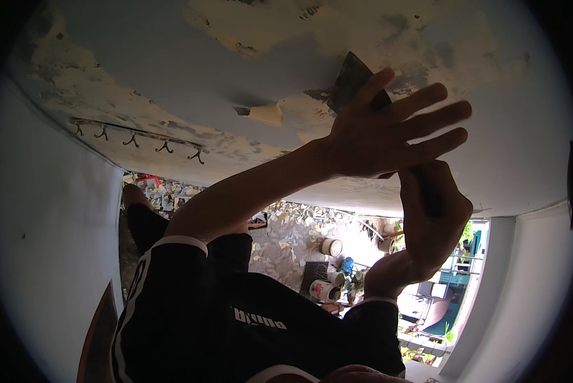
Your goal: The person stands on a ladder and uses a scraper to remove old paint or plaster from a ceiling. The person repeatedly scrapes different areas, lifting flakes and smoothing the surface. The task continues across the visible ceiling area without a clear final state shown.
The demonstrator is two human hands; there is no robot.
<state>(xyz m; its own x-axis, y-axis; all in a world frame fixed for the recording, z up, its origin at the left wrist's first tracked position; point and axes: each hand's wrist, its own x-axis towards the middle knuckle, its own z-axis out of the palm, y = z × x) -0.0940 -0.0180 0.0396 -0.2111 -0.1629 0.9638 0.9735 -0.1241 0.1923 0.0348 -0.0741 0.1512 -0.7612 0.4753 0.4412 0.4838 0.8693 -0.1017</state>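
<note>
Right hand [438, 220] grips the scraper [348, 80], left hand [376, 137] splayed wide across it, blade up at the wall [267, 70]; pale patches [242, 29] look stripped, broad grey paint [152, 73] remains, one flap [267, 113] curls loose, flakes [299, 211] litter the floor [267, 258].

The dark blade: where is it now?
In the head view, the dark blade sits upper right of centre, partly behind the left hand, by the peeling wall.
</note>
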